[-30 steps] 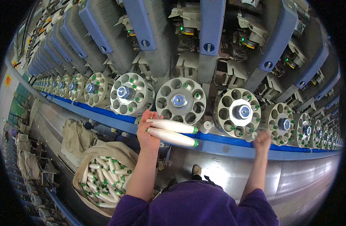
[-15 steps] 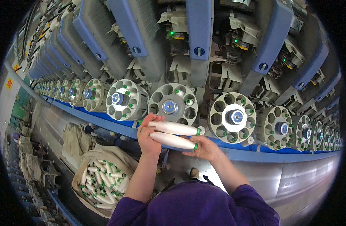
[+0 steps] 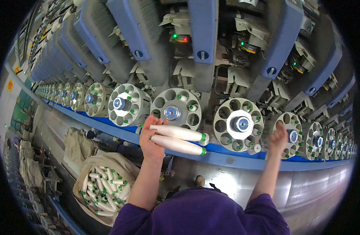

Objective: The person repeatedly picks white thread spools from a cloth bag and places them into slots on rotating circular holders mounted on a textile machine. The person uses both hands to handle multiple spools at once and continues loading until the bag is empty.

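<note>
My left hand (image 3: 151,141) is closed around the left ends of two white yarn bobbins (image 3: 178,145), which lie side by side, their green tips pointing right. The bobbins are in front of a round bobbin magazine (image 3: 160,103) that has two green-tipped bobbins in its upper right pockets and hides partly behind my hand. Off to the right, my right hand (image 3: 279,139) is raised over the left side of another round magazine (image 3: 293,119). Motion blurs its fingers, so I cannot make out whether they hold anything. Between my hands stands a magazine (image 3: 230,111) with several bobbins in its pockets.
A cloth-lined bag (image 3: 81,178) full of green-tipped bobbins stands at the lower left. A blue rail (image 3: 180,151) runs below the row of magazines. Blue-edged machine panels (image 3: 204,39) rise behind them. Grey floor (image 3: 242,180) lies on my right.
My right hand has left the two bobbins and moved right to a magazine. My left hand still holds both bobbins, nearly in place. A red light now shows on the machine.
</note>
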Demonstrator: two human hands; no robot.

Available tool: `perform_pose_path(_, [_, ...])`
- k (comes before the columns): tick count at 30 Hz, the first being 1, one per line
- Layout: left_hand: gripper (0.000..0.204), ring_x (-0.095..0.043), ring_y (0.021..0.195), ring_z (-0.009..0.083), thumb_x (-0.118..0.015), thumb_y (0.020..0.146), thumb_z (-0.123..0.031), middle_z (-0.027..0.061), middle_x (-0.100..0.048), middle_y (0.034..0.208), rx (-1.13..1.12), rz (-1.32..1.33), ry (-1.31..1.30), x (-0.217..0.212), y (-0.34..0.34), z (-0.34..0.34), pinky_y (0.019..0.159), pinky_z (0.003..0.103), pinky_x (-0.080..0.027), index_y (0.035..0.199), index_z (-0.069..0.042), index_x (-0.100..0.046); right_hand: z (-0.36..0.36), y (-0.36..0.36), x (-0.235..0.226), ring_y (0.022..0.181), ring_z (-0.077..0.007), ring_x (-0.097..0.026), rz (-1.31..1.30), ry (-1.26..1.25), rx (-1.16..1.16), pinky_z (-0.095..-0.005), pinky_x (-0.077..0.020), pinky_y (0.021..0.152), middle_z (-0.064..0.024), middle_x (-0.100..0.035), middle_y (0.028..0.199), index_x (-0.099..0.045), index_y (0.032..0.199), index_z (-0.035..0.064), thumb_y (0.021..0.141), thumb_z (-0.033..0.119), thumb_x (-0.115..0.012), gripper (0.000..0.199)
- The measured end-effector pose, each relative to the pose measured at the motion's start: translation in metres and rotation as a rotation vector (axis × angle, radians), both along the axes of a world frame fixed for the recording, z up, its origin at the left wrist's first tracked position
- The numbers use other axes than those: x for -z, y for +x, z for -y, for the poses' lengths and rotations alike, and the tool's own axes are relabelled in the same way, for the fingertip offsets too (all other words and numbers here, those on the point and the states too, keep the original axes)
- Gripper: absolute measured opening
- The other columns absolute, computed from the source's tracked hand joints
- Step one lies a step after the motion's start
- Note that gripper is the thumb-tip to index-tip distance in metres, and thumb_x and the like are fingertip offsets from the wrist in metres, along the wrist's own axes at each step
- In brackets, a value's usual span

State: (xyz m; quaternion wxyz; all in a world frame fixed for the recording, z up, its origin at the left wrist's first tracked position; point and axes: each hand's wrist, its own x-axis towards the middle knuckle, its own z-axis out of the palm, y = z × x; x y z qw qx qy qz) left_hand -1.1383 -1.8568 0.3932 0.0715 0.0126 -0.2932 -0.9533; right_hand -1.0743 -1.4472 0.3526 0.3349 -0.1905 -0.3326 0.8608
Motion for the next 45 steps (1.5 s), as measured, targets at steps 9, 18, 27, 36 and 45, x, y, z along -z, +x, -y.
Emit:
perform_pose_path(9, [0.038,-0.056,0.096,0.0238,-0.046,0.076,0.0,0.0095,-0.056,0.099,0.027,0.122,-0.065,-0.005,-0.033,-0.048,0.095,0.044,-0.044,0.113,0.002,-0.055,0.076,-0.022,0.009,0.066,-0.0059,-0.051,0.664,0.387,-0.813,-0.0241,-0.0444,0.058,0.0009,-0.057,0.074,-0.058,0.085,0.0081,0.087,0.022,-0.059,0.014])
perform_pose_path(18, [0.02,-0.05,0.106,0.0278,-0.066,0.078,-0.009,0.0124,-0.052,0.111,-0.155,-0.407,-1.132,0.061,-0.054,-0.191,0.09,0.034,-0.04,0.098,-0.007,-0.066,0.064,-0.026,-0.068,0.093,-0.0144,-0.057,0.142,0.705,-1.104,-0.0271,-0.0444,0.083,-0.0066,-0.064,0.094,-0.056,0.087,0.0025,0.093,0.021,-0.051,0.02])
perform_pose_path(27, [0.029,-0.051,0.056,0.0098,-0.038,0.097,-0.026,0.0015,-0.053,0.064,0.882,-0.188,-0.499,0.015,0.007,-0.197,0.054,0.025,-0.042,0.079,-0.005,-0.049,0.063,-0.052,-0.063,0.053,-0.0074,-0.045,0.275,0.824,-0.671,-0.0214,-0.0342,0.049,-0.0008,-0.057,0.074,-0.056,0.084,0.0065,0.089,0.021,-0.052,0.016])
perform_pose_path(36, [0.029,-0.061,0.084,0.0199,-0.06,0.083,-0.013,0.0101,-0.062,0.09,0.232,-0.015,-1.018,0.061,0.008,-0.044,0.074,0.031,-0.048,0.111,-0.005,-0.055,-0.006,-0.072,0.021,0.104,-0.0229,-0.053,0.391,1.87,-0.681,-0.0356,-0.0431,0.085,-0.0163,-0.044,0.129,-0.056,0.081,0.0039,0.081,0.02,-0.062,0.017])
perform_pose_path(45, [0.018,-0.063,0.075,0.0244,-0.055,0.081,-0.012,0.014,-0.066,0.08,-0.943,0.942,-1.229,0.171,0.159,0.333,0.072,0.033,-0.048,0.089,0.0,-0.066,0.106,-0.071,-0.059,0.075,-0.0139,-0.06,0.461,1.273,-0.755,-0.0203,-0.0482,0.048,-0.0112,-0.056,0.113,-0.047,0.123,0.004,0.088,0.031,-0.056,0.045])
